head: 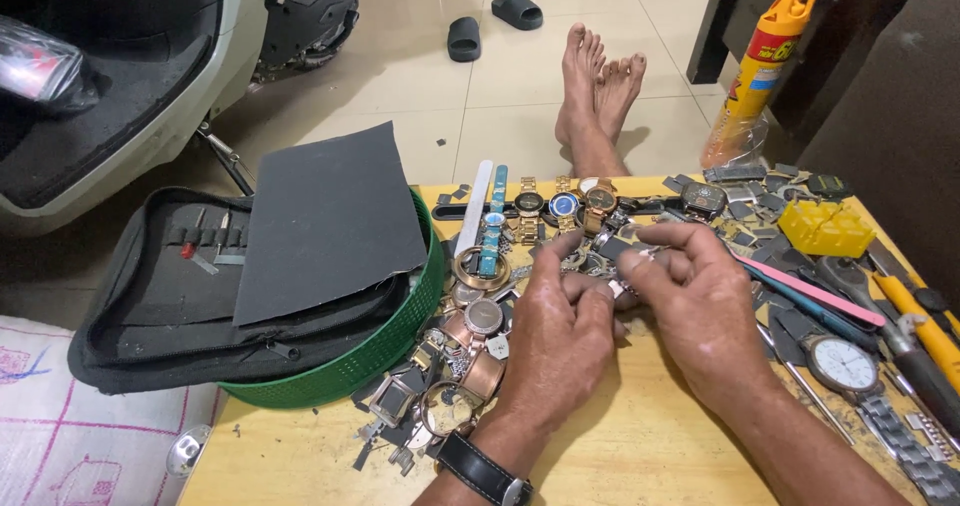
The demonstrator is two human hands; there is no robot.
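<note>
- The left hand [558, 311] and right hand [690, 296] are meeting over the middle of the wooden desk [640, 446].
- Both are pinching a small metal watch part [622, 288] between their fingertips; its exact kind is too small to tell.
- Loose watches [530, 206] are lying in a row just beyond them.
- A green basket [370, 361] is sitting to the left, carrying a black tool case [150, 296].

Green basket [390, 351], spray can [765, 61], 2 sandals [490, 24].
</note>
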